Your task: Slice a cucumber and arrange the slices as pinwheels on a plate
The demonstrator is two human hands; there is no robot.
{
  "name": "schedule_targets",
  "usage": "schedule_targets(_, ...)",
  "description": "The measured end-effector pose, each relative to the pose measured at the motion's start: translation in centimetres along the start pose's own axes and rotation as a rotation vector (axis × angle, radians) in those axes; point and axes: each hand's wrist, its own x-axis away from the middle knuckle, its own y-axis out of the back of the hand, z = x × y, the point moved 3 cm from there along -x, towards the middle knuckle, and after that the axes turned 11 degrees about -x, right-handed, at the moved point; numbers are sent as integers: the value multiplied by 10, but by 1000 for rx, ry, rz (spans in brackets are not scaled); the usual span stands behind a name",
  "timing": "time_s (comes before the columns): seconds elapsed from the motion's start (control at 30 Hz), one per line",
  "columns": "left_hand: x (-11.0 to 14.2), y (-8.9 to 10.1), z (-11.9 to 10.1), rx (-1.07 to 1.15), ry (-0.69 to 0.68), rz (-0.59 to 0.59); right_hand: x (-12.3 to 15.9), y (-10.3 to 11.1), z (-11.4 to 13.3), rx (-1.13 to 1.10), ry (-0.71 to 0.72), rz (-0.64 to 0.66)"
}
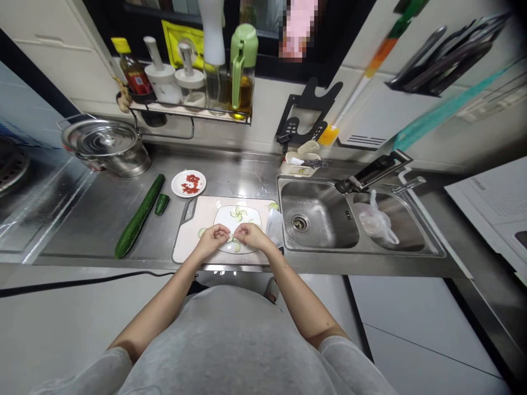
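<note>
Over a white plate (224, 215) my left hand (213, 238) and my right hand (250, 235) come close together, fingertips pinched. Whatever is between the fingers is too small to make out; it may be a thin cucumber slice. Pale green cucumber slices (237, 213) form a pinwheel at the plate's far side, and more slices lie nearer my hands, partly hidden. The plate rests on a light cutting board (187, 247). A cucumber end (273, 207) sits at the board's far right corner. Beside my right wrist lies a flat, pale, blade-like thing (275, 226).
Left of the board are a long cucumber (140, 216), a short cucumber piece (162, 204) and a small white dish (176, 185) of red bits. A lidded steel pot (127, 159) stands at back left. The double sink (325, 247) is on the right, with a plastic bag (374, 219) inside.
</note>
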Motion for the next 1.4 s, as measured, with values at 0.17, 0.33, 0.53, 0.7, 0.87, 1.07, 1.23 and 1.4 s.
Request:
schedule_targets(0.17,-4,-7,14,-234,-49,15,1,0,-5,306,-2,-46)
schedule_targets(0.33,-4,-10,14,-519,-122,14,2,-6,-4,508,-31,-25)
schedule_targets(0.53,-4,-15,9,-730,-170,19,4,-9,-1,637,-49,-18)
schedule_targets(0.7,-5,-18,7,-834,-190,20,5,-8,-1,687,-56,-16)
schedule_targets(0.87,-7,-18,8,-952,-251,8,6,-11,-1,768,-79,-21)
schedule_targets(1.07,-4,-4,9,-947,-261,-61,14,-7,3,828,-72,-67)
schedule_targets(1.23,1,7,9,-970,-271,-123,20,-1,3,827,-76,-85)
schedule_targets(1.4,5,-9,11,-1010,-360,-55,22,-7,-1,843,-106,-92)
